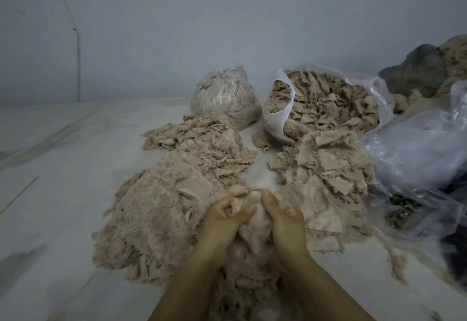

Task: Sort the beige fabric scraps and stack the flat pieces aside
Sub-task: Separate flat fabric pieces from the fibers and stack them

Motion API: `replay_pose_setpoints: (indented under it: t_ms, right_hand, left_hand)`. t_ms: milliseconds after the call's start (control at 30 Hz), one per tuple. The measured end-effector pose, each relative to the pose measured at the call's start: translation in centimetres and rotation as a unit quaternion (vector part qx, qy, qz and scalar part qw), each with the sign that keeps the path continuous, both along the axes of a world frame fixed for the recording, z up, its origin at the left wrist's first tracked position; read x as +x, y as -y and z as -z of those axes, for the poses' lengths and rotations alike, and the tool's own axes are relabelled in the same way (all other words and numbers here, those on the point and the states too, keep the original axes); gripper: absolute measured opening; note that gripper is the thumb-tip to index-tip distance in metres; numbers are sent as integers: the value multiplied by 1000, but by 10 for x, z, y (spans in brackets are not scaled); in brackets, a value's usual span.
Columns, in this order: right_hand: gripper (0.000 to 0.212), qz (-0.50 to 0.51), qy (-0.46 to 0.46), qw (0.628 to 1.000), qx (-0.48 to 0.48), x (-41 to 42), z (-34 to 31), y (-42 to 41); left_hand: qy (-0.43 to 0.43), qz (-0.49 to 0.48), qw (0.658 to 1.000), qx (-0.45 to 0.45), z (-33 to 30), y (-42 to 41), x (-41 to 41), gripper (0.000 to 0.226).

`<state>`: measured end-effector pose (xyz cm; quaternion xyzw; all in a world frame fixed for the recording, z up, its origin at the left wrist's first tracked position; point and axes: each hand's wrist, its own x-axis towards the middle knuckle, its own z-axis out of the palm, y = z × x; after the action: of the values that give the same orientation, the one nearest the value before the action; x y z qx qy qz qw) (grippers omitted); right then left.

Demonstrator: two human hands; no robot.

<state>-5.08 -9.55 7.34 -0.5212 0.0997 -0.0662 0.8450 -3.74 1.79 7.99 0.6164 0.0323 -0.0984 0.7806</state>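
A big heap of frayed beige fabric scraps [156, 219] covers the pale floor at centre left. To the right lies a pile of flatter beige pieces [326, 169]. Between them, my left hand [225, 215] and my right hand [283, 217] both pinch one beige scrap [242, 193], thumbs up, stretching its top edge between them. More crumpled scraps lie under my wrists. The fingers of both hands are partly buried in the fabric.
An open plastic bag [278, 116] full of beige scraps stands behind the flat pile, a tied bag [222, 95] to its left. A smaller scrap pile [187, 131] lies in front of it. Crumpled clear plastic [419, 159] and dark cloth [417, 68] crowd the right side. A grey wall runs behind.
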Motion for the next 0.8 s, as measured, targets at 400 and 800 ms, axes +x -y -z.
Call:
replay_pose_setpoints:
  t_ms: [400, 800]
  right_hand:
    - [24, 4, 32, 973, -229, 8, 6, 21]
    - [45, 134, 36, 973, -183, 17, 5, 35]
  left_hand:
    - [116, 40, 978, 169, -6, -5, -2, 21]
    - [119, -105, 976, 152, -3, -12, 9, 25]
